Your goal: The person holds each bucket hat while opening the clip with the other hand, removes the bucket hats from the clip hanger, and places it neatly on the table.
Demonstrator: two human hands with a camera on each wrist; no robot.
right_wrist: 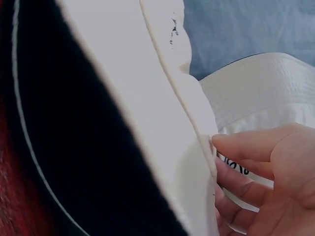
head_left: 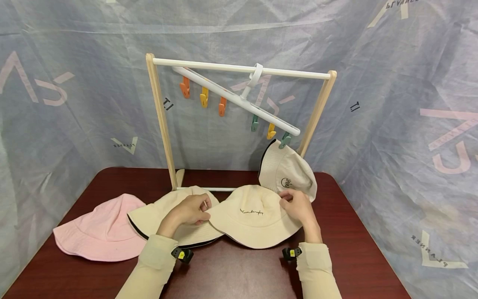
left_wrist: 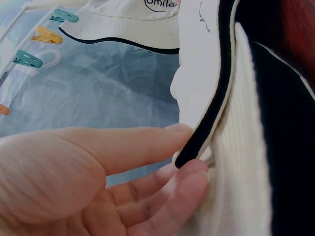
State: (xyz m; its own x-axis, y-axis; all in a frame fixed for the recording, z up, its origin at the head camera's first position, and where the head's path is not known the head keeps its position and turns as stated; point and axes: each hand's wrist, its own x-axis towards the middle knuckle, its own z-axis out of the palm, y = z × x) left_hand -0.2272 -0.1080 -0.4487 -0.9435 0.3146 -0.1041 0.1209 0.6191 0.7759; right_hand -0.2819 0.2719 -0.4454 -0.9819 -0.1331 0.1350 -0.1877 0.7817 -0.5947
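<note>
A cream bucket hat (head_left: pixel 257 234) with dark script on its crown is between both hands, tilted toward me. My left hand (head_left: pixel 190 209) pinches the left end of its brim between thumb and fingers; the black-lined edge (left_wrist: pixel 216 93) shows in the left wrist view. On the other side, my right hand (head_left: pixel 298 205) grips the hat near where crown meets brim. Its black inside (right_wrist: pixel 74 123) faces the right wrist camera. Behind the right hand, an off-white hat (head_left: pixel 274 166) with a smile print hangs from a green clip (head_left: pixel 285 140).
A white clip hanger (head_left: pixel 220 88) with orange, yellow and green clips hangs slantwise from a wood-and-white rack (head_left: pixel 160 112). Another cream hat (head_left: pixel 160 214) with black trim lies under the left hand's side, overlapping a pink hat (head_left: pixel 104 228) on the dark red table (head_left: pixel 239 274).
</note>
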